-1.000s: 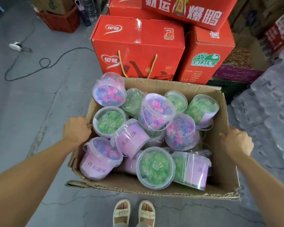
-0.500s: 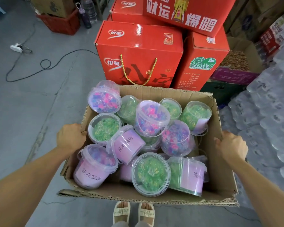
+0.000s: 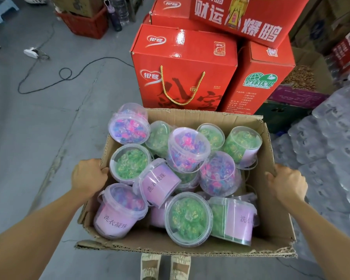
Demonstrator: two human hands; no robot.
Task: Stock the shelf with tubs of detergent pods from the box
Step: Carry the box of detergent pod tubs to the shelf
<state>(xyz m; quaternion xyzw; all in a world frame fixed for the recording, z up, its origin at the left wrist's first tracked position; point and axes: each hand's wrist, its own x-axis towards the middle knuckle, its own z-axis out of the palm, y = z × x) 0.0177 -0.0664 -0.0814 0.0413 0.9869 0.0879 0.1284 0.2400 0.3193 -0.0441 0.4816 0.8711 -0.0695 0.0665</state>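
Tubs: clear lidded plastic pails of pods, some green (image 3: 131, 161), some pink-blue (image 3: 129, 129), piled loose in the box (image 3: 202, 116); none on a shelf yet, and no shelf in view.
Box: open brown cardboard carton, torn along the near rim, held up over the floor (image 3: 38, 118) in front of the red cartons (image 3: 182, 63).
Left hand: (image 3: 88, 176) fingers curled over the box's left wall, gripping it.
Right hand: (image 3: 286, 183) fingers curled over the right wall, gripping it.
Weight: probably heavy as a load, with many full tubs; each tub likely moderate.
Stiffness: tubs look rigid and smooth, so likely slippery on the sides; the box wall looks soft and worn and may buckle or tear at the grips.
Fragility: lids could pop if a tub drops; pods inside are soft.
Where to hold: box by its two side walls, as now, or better from beneath; a tub by its thin bail handle or round the lid rim.
Tub axes: mixed. Several stand lid-up, several lie tilted or on their sides; the labelled tub (image 3: 160, 181) in the middle points its lid up and left.
Box long axis: cannot tell for sure; it appears to run away from the person.
Loose cargo: tubs may roll and shift when the box tips.
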